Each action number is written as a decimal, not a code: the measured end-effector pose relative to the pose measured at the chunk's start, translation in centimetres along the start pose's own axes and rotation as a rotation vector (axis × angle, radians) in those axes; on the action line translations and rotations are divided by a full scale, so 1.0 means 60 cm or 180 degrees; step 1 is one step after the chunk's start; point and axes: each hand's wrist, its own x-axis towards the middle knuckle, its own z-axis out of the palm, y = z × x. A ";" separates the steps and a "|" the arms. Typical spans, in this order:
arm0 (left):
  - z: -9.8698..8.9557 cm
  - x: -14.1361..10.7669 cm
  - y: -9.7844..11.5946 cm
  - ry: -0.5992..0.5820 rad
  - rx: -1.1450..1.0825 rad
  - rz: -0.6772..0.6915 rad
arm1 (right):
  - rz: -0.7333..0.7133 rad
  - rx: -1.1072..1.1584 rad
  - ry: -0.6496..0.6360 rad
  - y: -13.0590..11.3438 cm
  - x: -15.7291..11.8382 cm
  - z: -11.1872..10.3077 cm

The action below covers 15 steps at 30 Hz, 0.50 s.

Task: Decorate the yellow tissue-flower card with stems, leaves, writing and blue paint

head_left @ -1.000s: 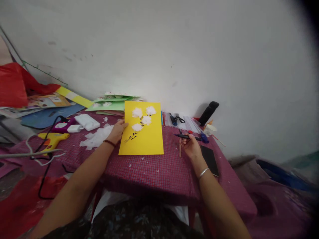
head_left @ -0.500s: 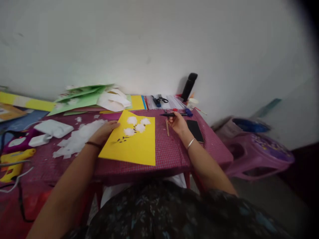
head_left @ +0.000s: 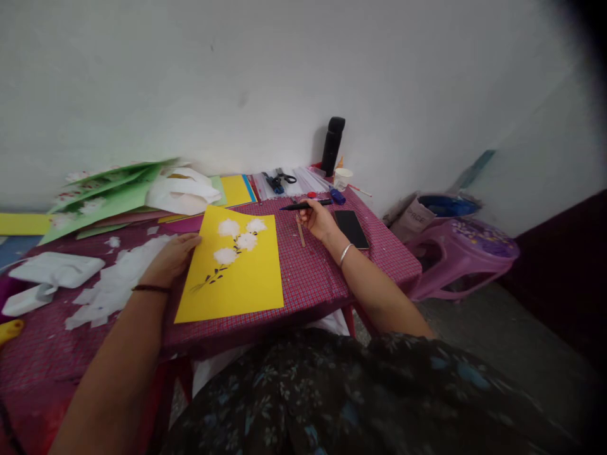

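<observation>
The checked tablecloth (head_left: pixel 315 278) carries loose white pieces (head_left: pixel 116 281).

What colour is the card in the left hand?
The card is bright yellow; the head view shows it best.

The head camera looks forward and down, seemingly close above the table (head_left: pixel 318 282).

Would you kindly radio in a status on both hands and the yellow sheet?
Left hand holding yellow sheet by its left edge. Right hand holding dark pen, tip off the sheet. Four white flowers on sheet, nothing covering them.
</observation>
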 end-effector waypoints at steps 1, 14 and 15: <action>0.000 0.001 -0.001 0.0010 0.0001 0.0002 | 0.0001 -0.0036 -0.0001 0.000 0.000 0.000; 0.004 -0.006 0.005 0.0005 0.0081 -0.0047 | 0.0290 -0.0489 0.0251 0.026 0.007 -0.002; 0.004 -0.006 0.006 0.0004 0.0094 -0.0052 | 0.0245 -0.0493 0.0262 0.027 0.006 0.000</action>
